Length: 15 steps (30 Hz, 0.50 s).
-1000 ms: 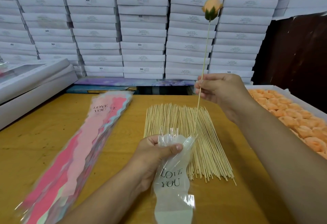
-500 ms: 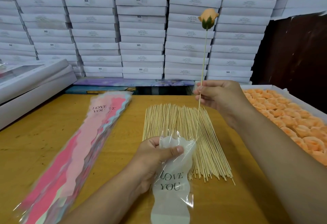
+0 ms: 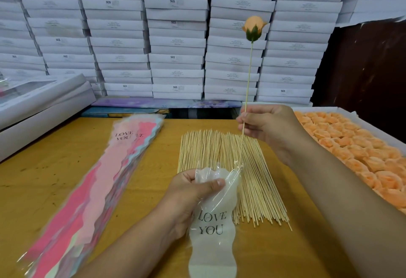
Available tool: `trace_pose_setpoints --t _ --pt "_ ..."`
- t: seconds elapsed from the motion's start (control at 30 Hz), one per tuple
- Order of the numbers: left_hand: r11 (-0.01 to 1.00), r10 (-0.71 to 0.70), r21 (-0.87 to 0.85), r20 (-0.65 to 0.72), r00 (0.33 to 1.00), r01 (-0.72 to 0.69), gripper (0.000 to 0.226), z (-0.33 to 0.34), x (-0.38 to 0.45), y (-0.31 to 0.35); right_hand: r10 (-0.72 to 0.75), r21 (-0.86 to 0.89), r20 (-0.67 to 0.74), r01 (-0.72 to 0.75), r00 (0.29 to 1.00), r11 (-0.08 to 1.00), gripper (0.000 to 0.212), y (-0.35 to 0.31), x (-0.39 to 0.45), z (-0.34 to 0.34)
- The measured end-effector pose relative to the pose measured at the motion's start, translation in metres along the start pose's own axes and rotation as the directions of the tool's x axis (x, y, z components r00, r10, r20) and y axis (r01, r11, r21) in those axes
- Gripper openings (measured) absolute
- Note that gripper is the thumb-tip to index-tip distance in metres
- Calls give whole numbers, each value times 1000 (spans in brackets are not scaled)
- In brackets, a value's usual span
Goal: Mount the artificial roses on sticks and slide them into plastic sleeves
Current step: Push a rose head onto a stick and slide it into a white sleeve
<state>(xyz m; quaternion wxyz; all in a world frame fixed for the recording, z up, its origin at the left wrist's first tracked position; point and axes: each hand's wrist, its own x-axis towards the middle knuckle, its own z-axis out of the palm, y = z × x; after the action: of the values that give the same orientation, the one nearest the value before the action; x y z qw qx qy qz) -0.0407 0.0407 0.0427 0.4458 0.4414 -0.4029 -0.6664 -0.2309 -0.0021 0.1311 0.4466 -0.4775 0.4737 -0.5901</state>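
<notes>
While our right hand (image 3: 267,124) pinches the stick (image 3: 247,84) with its rose (image 3: 253,28) up, tip at the mouth of the sleeve (image 3: 214,212) our left hand (image 3: 193,198) grips, we judge sleeving begun: next, slide straight down.

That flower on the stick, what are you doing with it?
A person is putting an orange rose mounted on a thin stick into a clear plastic sleeve printed "LOVE YOU". The right hand pinches the stick, whose bottom tip is at the sleeve's open top. The left hand grips the sleeve. A pile of sticks, a stack of pink sleeves and a tray of roses lie on the table.
</notes>
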Motion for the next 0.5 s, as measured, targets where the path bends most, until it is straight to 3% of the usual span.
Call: trace_pose_setpoints --t 0.3,0.5 --pt "1000 17 -17 25 1000 -17 27 0 0 0 38 -58 58 -35 998 998 15 19 -8 10" --pt "1000 24 0 41 999 -24 41 0 0 2 71 -117 99 -59 993 991 5 30 -9 17"
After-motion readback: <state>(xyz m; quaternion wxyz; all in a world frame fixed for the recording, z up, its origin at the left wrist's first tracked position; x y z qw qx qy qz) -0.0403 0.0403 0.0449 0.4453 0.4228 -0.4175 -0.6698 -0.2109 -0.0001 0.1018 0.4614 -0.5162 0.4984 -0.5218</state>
